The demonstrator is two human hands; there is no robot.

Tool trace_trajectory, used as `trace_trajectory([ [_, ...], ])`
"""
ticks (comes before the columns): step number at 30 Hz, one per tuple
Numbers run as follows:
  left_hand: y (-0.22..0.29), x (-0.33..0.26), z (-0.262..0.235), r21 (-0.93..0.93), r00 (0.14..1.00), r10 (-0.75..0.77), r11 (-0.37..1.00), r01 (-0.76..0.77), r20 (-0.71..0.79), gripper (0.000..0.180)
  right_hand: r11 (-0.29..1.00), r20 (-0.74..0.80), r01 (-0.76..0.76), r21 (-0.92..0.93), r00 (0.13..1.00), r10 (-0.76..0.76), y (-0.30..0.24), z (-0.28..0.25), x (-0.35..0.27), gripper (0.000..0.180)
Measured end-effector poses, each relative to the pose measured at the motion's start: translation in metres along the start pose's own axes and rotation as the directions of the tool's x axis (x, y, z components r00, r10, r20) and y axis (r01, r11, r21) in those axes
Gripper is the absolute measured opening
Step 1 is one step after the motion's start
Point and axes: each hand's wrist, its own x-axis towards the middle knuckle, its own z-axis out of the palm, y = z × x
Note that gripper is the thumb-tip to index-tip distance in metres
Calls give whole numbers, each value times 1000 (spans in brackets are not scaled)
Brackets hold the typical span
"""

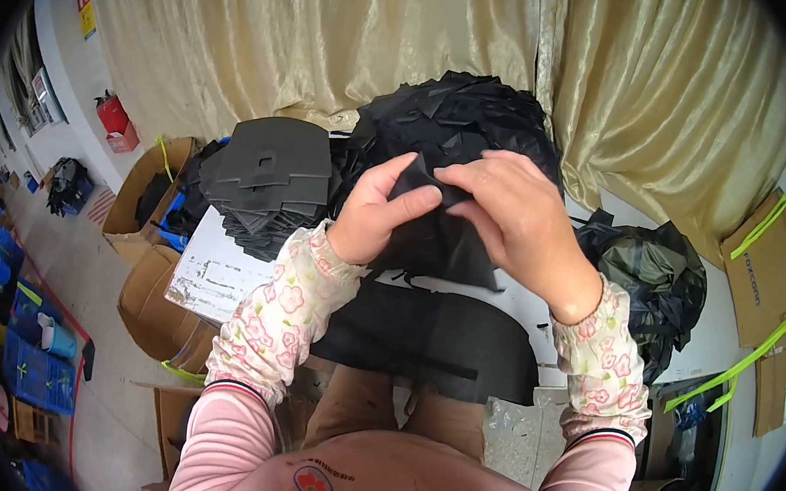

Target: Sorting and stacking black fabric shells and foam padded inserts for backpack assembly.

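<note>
Between my hands is a thin piece of black fabric [435, 245], held up above the table and hanging down in front. My left hand [382, 209] pinches its upper left corner between thumb and fingers. Opposite it, my right hand [517, 214] closes thumb and fingertips on the upper edge; the fingers partly hide the grip. Below lies a larger black panel with a curved edge [422, 337], reaching over the table's near edge. A tall heap of black fabric pieces [461, 111] rises just beyond my hands. To the left stands a stack of dark grey shaped panels [269, 165].
The white table [222, 273] carries these piles, with a black plastic bag [647, 277] on the right. Open cardboard boxes [159, 305] stand left, and flattened cardboard [764, 278] with yellow-green straps leans right. Gold curtains [317, 42] hang behind. Blue crates [37, 364] line the far-left floor.
</note>
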Motion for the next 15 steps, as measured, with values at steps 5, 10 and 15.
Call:
trace_trajectory([
  [5,-9,-11,18,21,995,85,996,-86,61,58,996,-209,50,-78,976,-65,-1,-15,24,30],
  [10,-51,-29,27,230,999,-51,972,51,-6,46,974,-238,99,-204,960,-148,2,-32,36,12],
  [15,-95,-50,-20,516,987,-96,843,151,-132,26,946,-274,-14,-323,959,-79,16,-66,21,8],
])
